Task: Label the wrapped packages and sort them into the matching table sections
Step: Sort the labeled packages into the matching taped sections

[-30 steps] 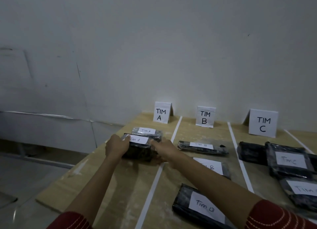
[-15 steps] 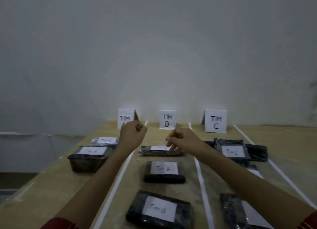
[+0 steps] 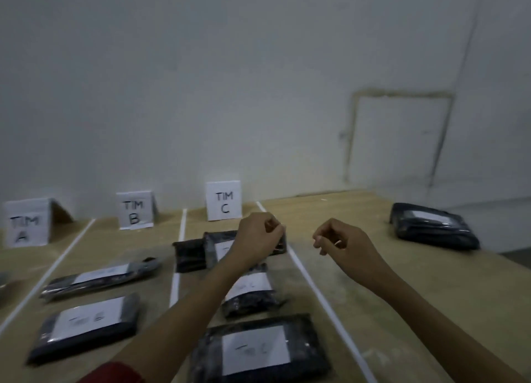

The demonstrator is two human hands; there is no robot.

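Observation:
Three folded paper signs stand at the wall: TIM A (image 3: 26,224), TIM B (image 3: 134,210) and TIM C (image 3: 223,201). Two labelled black packages lie in section B, one long (image 3: 100,277) and one flat (image 3: 86,325). Section C holds several: a dark roll (image 3: 189,254), one partly hidden behind my left wrist (image 3: 214,247), a small one (image 3: 250,292) and a large near one (image 3: 258,351). My left hand (image 3: 258,236) hovers over the back of section C, fingers loosely curled, holding nothing. My right hand (image 3: 342,242) hangs empty past the right tape line, fingers loosely curled.
White tape lines (image 3: 316,290) split the wooden table (image 3: 388,282) into sections. Another black wrapped package (image 3: 431,227) with a pale patch on top lies at the far right near the table edge. A grey wall stands behind the signs.
Both hands let go of the Tim A package in section A and moved right, over section C. The view swung right, so section A is nearly out of frame.

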